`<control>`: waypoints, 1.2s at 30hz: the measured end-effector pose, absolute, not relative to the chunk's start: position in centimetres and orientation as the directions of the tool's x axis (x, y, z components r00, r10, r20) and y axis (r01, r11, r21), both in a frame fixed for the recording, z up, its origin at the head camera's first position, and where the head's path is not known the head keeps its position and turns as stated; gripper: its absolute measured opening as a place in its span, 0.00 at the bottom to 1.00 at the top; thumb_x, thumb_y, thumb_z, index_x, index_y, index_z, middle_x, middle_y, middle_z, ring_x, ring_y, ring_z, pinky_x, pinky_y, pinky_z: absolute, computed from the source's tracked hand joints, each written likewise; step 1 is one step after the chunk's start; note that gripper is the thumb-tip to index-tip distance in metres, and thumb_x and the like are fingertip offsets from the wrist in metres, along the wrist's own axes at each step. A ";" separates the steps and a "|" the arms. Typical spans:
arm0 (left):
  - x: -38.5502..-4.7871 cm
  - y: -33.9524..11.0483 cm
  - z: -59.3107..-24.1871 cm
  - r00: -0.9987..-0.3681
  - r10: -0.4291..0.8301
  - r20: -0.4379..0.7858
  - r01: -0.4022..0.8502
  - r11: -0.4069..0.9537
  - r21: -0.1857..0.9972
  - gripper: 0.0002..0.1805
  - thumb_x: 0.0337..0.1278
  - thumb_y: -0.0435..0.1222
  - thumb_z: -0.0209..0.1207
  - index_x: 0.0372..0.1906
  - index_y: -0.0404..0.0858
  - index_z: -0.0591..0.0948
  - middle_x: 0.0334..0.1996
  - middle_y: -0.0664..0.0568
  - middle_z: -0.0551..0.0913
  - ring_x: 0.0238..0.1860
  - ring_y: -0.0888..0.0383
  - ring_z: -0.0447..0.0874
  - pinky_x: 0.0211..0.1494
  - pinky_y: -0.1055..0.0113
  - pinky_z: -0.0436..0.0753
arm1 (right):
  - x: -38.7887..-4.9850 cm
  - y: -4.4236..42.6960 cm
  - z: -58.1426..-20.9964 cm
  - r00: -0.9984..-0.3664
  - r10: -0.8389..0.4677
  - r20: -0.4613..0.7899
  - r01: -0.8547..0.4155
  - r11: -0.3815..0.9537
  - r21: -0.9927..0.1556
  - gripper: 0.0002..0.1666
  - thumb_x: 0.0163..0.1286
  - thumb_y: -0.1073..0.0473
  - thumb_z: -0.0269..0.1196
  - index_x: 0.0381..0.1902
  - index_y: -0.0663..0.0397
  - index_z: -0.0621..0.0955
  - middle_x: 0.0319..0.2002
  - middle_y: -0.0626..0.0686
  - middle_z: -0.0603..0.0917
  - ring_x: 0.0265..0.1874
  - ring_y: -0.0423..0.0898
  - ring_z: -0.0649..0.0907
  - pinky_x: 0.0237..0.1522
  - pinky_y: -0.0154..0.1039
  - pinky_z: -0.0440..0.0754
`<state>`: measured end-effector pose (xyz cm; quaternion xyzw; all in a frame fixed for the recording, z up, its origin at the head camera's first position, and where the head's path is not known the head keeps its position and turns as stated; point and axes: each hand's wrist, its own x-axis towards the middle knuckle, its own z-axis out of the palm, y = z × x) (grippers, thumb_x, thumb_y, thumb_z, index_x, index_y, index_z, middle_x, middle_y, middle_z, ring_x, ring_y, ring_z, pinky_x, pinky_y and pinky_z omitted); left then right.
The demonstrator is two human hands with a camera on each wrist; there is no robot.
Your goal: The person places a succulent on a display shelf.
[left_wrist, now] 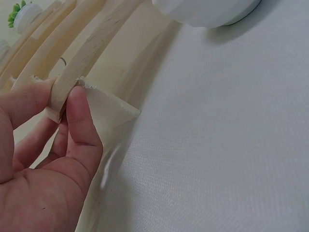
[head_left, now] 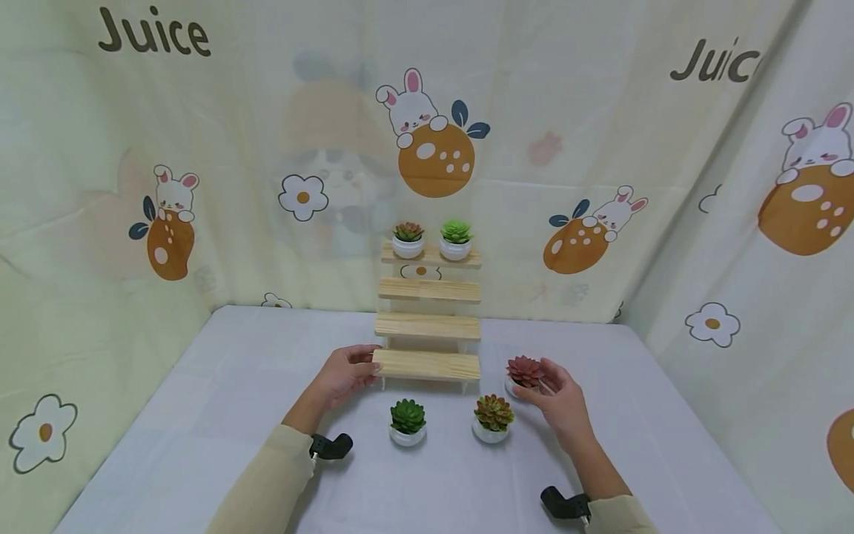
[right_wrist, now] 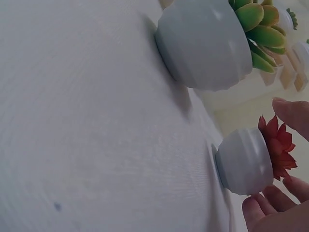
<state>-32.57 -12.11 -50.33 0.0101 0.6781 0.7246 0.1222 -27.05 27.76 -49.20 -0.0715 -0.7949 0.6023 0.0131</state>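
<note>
A tiered wooden shelf stand (head_left: 427,363) rises at the table's back middle. My left hand (head_left: 345,377) pinches the left end of its lowest board (left_wrist: 79,65) between thumb and fingers. To the stand's right, a red succulent in a white pot (head_left: 523,372) stands on the table. Around it is my right hand (head_left: 557,399), thumb and fingers spread on either side. The right wrist view shows the thumb apart from the red leaves (right_wrist: 279,147), and fingertips close beside the white pot (right_wrist: 245,162); whether they touch it I cannot tell.
A dark green succulent (head_left: 408,421) and a yellow-brown succulent (head_left: 492,417), both in white pots, stand in front of the stand. On the top board sit a reddish-green succulent (head_left: 408,239) and a bright green one (head_left: 457,239). A printed curtain (head_left: 520,89) hangs behind the white-covered table (head_left: 267,356).
</note>
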 end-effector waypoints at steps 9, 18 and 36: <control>-32.6 -12.1 -50.3 -0.968 0.195 -0.156 -0.170 -0.054 0.984 0.27 0.64 0.24 0.62 0.68 0.27 0.74 0.50 0.42 0.82 0.41 0.58 0.84 0.43 0.69 0.86 | -27.6 27.8 -50.0 -0.985 0.149 -0.093 0.132 0.281 -0.951 0.59 0.61 0.54 0.77 0.81 0.58 0.56 0.77 0.63 0.65 0.77 0.58 0.66 0.76 0.52 0.66; -32.6 -12.1 -50.3 -0.969 0.187 -0.159 -0.171 -0.050 0.984 0.27 0.64 0.25 0.62 0.68 0.28 0.74 0.51 0.41 0.82 0.42 0.57 0.83 0.43 0.69 0.86 | -27.9 27.6 -50.4 -0.977 0.191 -0.099 0.160 0.336 -0.928 0.50 0.61 0.53 0.76 0.75 0.60 0.66 0.72 0.63 0.73 0.71 0.56 0.74 0.65 0.36 0.77; -32.8 -12.1 -50.4 -0.970 0.181 -0.163 -0.175 -0.049 0.983 0.26 0.64 0.24 0.62 0.67 0.28 0.75 0.47 0.45 0.82 0.40 0.58 0.83 0.40 0.69 0.85 | -28.3 27.4 -50.6 -0.972 0.209 -0.106 0.179 0.366 -0.913 0.47 0.61 0.54 0.77 0.73 0.61 0.70 0.71 0.66 0.73 0.72 0.61 0.71 0.73 0.58 0.69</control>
